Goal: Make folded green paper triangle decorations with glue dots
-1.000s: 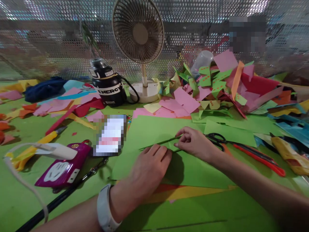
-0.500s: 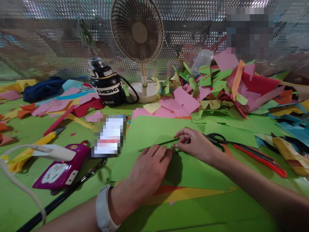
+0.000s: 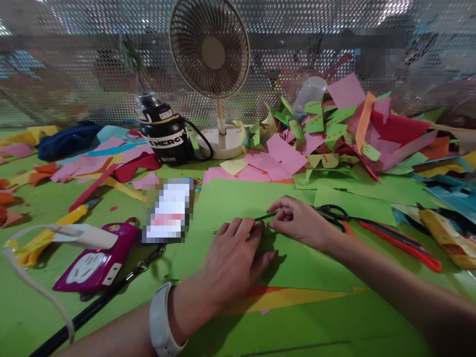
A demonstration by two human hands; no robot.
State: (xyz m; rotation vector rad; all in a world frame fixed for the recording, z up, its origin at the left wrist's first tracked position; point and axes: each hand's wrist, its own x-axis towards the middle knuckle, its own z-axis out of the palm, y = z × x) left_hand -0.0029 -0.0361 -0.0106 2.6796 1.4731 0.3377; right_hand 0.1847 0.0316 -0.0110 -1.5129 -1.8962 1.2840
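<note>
My left hand (image 3: 236, 255), with a pale band at the wrist, lies over a green paper sheet (image 3: 219, 198), its fingers over a thin dark strip and its thumb apart. The right hand (image 3: 293, 218) has its thumb and fingertips pinched at the strip's right part. The thin dark strip (image 3: 266, 216) shows between the two hands; whether it is a tool or a paper edge cannot be made out. Black-handled scissors (image 3: 333, 212) lie just right of my right hand.
A fan (image 3: 222, 141) and a black bottle (image 3: 169, 141) stand at the back. Cut paper (image 3: 286, 156) is heaped right of them. A phone (image 3: 169, 210) and purple case (image 3: 96, 263) lie left, a red cutter (image 3: 405, 248) and yellow tool (image 3: 448, 238) right.
My left thumb has moved away from the strip, down and to the right, and the left fingers have shifted slightly. My right hand has hardly moved.
</note>
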